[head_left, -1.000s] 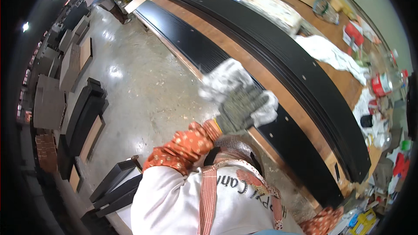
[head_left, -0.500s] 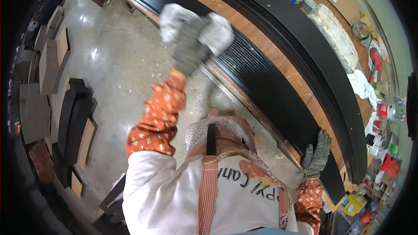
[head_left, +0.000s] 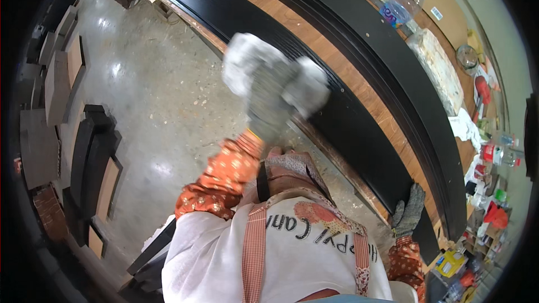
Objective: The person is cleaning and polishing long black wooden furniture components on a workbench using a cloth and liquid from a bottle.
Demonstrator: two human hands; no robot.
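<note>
A long black panel (head_left: 362, 134), slightly curved and with a grooved surface toward its far end, lies along the near side of the wooden tabletop (head_left: 387, 120). My left hand (head_left: 269, 98), in a grey glove and smeared by motion, is closed on a bunched white cloth (head_left: 247, 62), which bulges out on both sides and covers part of the panel. At the panel's right end my right hand (head_left: 410, 213), also gloved in grey, lies with fingers stretched out and thumb apart. Nothing shows in it.
Behind the panel runs a second, moulded black piece (head_left: 404, 73). Farther back are a plastic bottle (head_left: 404, 7), a white-wrapped block (head_left: 438, 67), a glass jar (head_left: 467, 57) and clutter with a yellow container (head_left: 450, 264). Black and grey pieces (head_left: 92, 151) stand on the floor at left.
My left hand has moved the cloth along the panel, toward me and to the right. My right hand stays at the panel's right end. The whole view has shifted slightly.
</note>
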